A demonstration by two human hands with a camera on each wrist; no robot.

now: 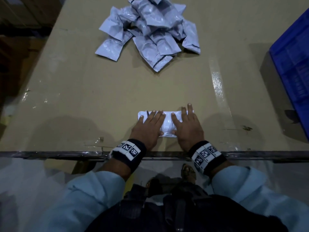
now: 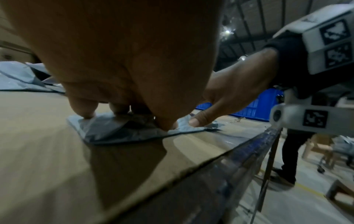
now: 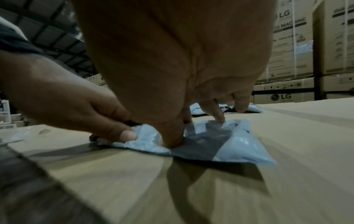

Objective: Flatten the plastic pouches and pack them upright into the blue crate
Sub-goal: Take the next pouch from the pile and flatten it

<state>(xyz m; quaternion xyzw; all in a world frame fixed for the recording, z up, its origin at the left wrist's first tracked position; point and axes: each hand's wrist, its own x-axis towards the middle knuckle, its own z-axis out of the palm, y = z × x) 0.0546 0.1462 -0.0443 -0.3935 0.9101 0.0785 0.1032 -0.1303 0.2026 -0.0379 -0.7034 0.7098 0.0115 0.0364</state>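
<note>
A person stands at the near edge of a cardboard-covered table (image 1: 70, 91), seen from above by the head camera. Both hands lie palm-down, side by side, on a single pale grey plastic pouch (image 1: 167, 123) that rests flat on the table just in front of the person. The left hand (image 1: 148, 127) covers the pouch's left half, its fingers straight and spread, pressing on the plastic. The right hand (image 1: 186, 126) covers the right half in the same way, fingers extended, with two fingertips reaching past the pouch's far edge. A strip of the pouch shows between the two hands.

From the left wrist camera, the left hand's fingertips (image 2: 86, 112) and thumb push down on the crumpled pouch (image 2: 118, 131), and the right hand (image 2: 229, 94) presses its thumb on the far end. From the right wrist camera, the right hand (image 3: 172, 68) has its thumb dug into the pouch (image 3: 239, 145), which still bulges slightly at the right end.

Farther back on the table, well apart from the hands, lies a loose heap of similar grey pouches (image 1: 150, 29), overlapping at many angles. The blue crate (image 1: 294, 64) sits at the table's right edge, only partly in view; its inside cannot be made out.

Each wrist wears a dark band (image 1: 133, 151) with square black-and-white markers. The sleeves (image 1: 83, 198) are light blue. Stacked cardboard appliance boxes (image 3: 298, 45) stand beyond the table.
</note>
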